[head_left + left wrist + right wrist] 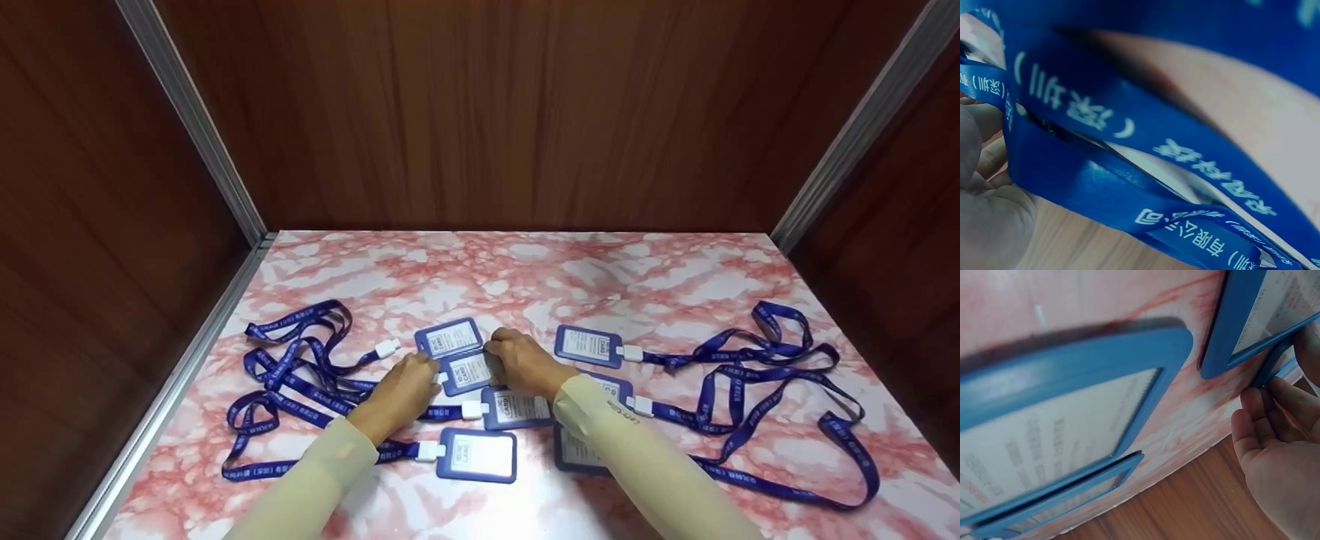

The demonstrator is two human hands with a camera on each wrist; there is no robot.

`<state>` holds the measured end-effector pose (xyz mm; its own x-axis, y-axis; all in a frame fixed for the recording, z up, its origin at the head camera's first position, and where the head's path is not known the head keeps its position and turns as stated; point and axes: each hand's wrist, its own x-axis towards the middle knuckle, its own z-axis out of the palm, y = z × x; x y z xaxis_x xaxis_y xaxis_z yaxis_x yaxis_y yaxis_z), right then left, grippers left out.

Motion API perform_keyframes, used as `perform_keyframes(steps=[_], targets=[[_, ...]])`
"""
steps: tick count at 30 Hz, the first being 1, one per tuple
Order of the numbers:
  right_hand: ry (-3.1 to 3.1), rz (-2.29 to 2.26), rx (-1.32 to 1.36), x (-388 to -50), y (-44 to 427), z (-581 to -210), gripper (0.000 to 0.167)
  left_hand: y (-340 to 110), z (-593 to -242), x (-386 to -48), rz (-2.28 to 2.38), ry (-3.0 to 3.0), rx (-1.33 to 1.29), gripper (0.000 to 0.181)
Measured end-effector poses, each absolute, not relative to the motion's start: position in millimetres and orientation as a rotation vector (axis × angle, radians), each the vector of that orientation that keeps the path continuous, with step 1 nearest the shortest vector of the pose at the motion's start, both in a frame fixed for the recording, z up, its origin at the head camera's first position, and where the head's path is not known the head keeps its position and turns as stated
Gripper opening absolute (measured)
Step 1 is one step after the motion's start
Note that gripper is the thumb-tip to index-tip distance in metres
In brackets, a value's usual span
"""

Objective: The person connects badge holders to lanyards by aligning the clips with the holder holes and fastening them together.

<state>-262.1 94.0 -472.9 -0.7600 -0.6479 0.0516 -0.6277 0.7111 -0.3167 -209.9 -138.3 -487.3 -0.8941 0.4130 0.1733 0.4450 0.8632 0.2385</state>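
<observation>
A blue ID badge holder (469,373) with a white card lies between the two hands in the head view. My left hand (401,394) grips its clip end, hiding most of the white clip. At the opposite short edge, my right hand (525,366) pinches the holder between thumb and fingers. The right wrist view has this right hand (1283,450) at the blue edge. Just beyond, another badge holder (450,337) touches or nearly touches the held one. Blue lanyard straps (1129,124) fill the left wrist view, beside my left hand (994,197).
Nearer me lie two more badge holders, one (517,414) beside the right wrist and one (477,472) closer. Several others, including one at the back (589,345), lie on the right. Loose lanyards pile up left (300,397) and right (739,409). Wooden panels (480,112) enclose the marbled table (525,262).
</observation>
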Motion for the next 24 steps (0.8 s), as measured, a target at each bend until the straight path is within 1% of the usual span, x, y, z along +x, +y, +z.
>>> perform_keyframes(steps=[5, 9, 21, 24], targets=[[2.83, -0.502, -1.001, -262.7, 95.0, -471.9, 0.049, -137.8, -486.3, -207.4, -0.416, -2.926, -0.664, 0.018], [2.828, -0.522, -0.972, -262.1, 95.6, -471.9, 0.051, -137.7, -488.3, -207.5, -0.413, -2.922, -0.657, 0.017], [2.814, -0.63, -0.999, -260.4, 99.3, -469.9, 0.052, -140.0, -487.8, -206.1, -0.442, -2.917, -0.665, 0.018], [2.814, -0.646, -0.984, -260.3, 99.7, -469.4, 0.05, -142.5, -487.7, -205.7, -0.454, -2.906, -0.68, 0.021]])
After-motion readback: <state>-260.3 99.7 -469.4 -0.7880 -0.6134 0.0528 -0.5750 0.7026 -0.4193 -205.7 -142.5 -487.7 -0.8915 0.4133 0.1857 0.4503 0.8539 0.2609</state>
